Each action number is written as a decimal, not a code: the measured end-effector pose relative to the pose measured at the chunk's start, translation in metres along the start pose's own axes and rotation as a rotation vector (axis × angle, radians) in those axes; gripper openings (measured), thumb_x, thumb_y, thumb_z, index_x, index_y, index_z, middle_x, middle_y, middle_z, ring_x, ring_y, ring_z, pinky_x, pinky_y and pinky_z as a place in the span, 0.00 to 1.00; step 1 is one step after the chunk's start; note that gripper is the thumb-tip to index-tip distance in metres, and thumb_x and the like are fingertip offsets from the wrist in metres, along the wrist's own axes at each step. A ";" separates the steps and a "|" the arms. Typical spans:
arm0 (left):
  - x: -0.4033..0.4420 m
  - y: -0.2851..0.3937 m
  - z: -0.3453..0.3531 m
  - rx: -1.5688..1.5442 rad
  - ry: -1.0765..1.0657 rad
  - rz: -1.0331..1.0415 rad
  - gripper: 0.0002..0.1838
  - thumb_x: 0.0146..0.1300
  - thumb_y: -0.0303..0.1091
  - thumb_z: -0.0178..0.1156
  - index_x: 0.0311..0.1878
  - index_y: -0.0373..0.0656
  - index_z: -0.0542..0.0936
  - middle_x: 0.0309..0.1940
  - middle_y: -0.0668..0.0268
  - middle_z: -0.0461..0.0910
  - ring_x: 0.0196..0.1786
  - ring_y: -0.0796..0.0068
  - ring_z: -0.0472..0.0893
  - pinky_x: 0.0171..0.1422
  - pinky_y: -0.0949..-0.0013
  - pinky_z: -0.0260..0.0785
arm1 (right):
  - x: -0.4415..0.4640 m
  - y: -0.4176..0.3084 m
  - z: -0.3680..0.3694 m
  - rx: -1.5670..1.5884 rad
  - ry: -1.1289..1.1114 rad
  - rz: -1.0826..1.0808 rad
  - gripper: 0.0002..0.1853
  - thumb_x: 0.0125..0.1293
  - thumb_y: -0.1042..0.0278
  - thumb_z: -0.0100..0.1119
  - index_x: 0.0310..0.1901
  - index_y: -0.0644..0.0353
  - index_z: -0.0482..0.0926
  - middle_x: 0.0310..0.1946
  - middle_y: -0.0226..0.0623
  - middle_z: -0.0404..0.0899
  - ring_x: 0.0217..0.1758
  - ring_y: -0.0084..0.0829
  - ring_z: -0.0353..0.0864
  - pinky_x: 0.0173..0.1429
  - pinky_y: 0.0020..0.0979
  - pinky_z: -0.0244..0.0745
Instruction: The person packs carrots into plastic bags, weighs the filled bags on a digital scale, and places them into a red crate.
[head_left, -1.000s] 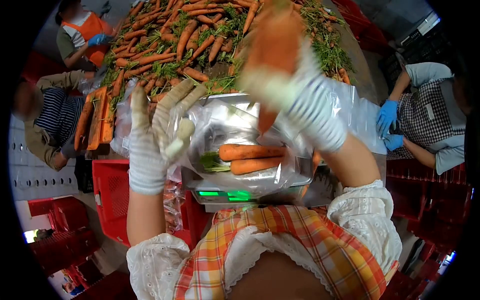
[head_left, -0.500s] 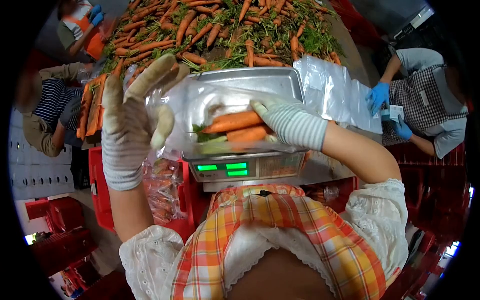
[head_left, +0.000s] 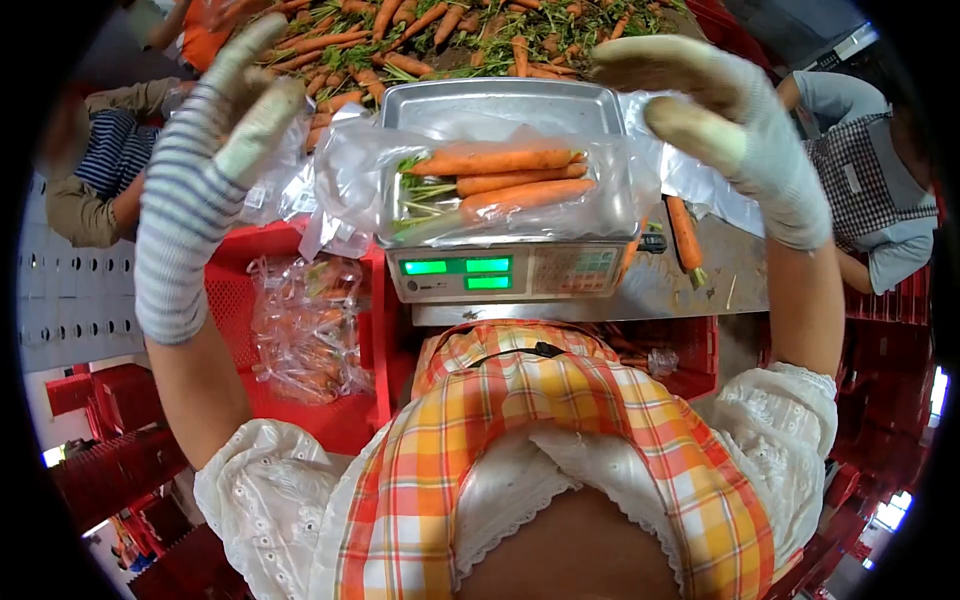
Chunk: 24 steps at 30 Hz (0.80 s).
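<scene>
Loose carrots (head_left: 410, 64) heap behind the scale (head_left: 525, 272). The bagged carrots (head_left: 510, 184) lie on it, between the left hand (head_left: 205, 165) and right hand (head_left: 745, 130), both spread wide; the right has since lifted off them.

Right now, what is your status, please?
White-gloved left hand, right hand: open, seemingly empty. Three long orange carrots: in clear plastic bag, on silver metal scale. No hand blocking them.

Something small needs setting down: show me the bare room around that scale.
The counter, between the loose carrot and the right forearm, is mostly bare. A strip of scale pan shows free behind the bagged carrots. Crowded: the carrot pile beyond, and the red crate at left, where filled bags lie.
</scene>
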<state>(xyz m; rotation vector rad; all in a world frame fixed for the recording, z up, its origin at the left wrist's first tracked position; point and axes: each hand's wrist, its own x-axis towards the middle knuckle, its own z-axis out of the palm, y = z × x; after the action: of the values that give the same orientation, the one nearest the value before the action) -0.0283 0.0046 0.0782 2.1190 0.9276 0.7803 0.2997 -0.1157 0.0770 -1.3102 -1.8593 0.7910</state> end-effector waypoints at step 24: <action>0.036 0.037 0.013 0.973 0.436 0.763 0.05 0.49 0.38 0.57 0.28 0.51 0.77 0.26 0.70 0.78 0.36 0.72 0.79 0.47 0.61 0.69 | 0.017 0.023 -0.021 -0.646 0.557 -0.393 0.11 0.59 0.72 0.57 0.44 0.64 0.73 0.36 0.36 0.76 0.40 0.30 0.74 0.57 0.34 0.68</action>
<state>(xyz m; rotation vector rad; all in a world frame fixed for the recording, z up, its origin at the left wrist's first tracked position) 0.0152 0.0100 0.1081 3.3387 0.7660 1.4004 0.3251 -0.0912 0.0741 -1.2834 -1.8558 -0.3905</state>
